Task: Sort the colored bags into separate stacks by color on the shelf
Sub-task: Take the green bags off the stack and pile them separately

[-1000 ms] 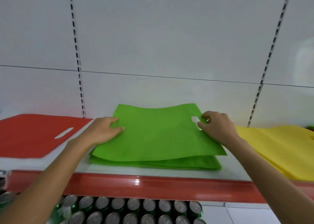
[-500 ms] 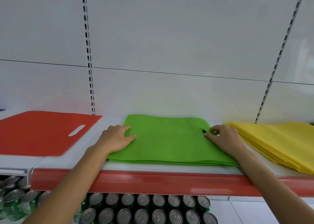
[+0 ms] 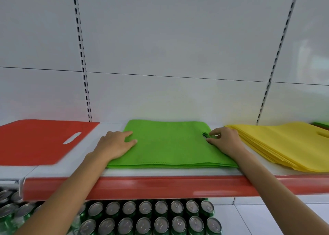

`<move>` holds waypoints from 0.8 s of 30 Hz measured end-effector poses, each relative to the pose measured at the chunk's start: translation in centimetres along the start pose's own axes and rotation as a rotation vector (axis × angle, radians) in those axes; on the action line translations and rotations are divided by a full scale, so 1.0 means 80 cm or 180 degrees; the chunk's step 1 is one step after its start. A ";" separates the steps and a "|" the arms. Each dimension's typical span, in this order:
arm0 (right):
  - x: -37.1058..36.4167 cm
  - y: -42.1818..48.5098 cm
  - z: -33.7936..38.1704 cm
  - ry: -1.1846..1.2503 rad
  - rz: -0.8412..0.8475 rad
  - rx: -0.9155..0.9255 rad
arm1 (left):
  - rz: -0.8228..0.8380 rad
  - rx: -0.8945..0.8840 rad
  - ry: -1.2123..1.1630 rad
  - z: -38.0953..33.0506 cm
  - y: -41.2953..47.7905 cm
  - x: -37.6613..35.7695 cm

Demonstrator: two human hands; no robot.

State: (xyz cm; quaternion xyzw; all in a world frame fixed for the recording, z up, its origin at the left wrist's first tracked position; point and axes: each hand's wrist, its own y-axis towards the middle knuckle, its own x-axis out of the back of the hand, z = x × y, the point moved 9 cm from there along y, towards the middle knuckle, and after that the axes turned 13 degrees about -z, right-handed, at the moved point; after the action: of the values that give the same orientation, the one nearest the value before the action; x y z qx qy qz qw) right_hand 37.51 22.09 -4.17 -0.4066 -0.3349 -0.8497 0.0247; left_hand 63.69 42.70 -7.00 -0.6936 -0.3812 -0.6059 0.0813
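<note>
Head: left hand (image 3: 114,144) flat on green bags (image 3: 169,145) (right hand (image 3: 226,142) pinches).

Bare forearms, left hand (image 3: 115,145), right hand (image 3: 225,142)

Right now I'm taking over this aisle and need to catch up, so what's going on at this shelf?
A person is sorting flat bags by colour on the shelf. The left hand rests flat on the left edge of the green stack, while the right hand pinches it at the handle cut-out. A red bag lies to the left and a yellow stack to the right, each apart from the green. Below stand cans.
</note>
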 end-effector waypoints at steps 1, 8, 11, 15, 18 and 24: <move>0.000 -0.001 -0.001 0.0009 0.0006 -0.0010 | -0.0004 0.0003 -0.0012 -0.001 -0.001 0.000; 0.026 0.004 0.009 0.0350 -0.0341 0.0068 | -0.0137 0.0002 0.0458 -0.002 -0.004 0.024; 0.064 0.011 0.021 0.0547 -0.0629 0.0219 | -0.0530 -0.0234 0.0697 -0.042 -0.001 0.064; 0.109 0.026 -0.006 0.0567 -0.0758 0.0230 | -0.0636 -0.0562 0.0191 -0.132 -0.011 0.081; 0.148 0.034 -0.055 0.0477 -0.0803 0.0132 | -0.0705 -0.0811 -0.0157 -0.204 -0.027 0.073; 0.232 0.038 -0.211 0.0190 -0.0866 -0.0021 | -0.0623 -0.0959 -0.0525 -0.349 -0.045 0.023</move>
State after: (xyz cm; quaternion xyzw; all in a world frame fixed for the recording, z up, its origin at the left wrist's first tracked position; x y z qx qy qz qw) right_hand 14.69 14.05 3.08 -0.3320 -0.3832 -0.8580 -0.0821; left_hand 39.63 29.97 0.48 -0.7048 -0.3572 -0.6022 -0.1143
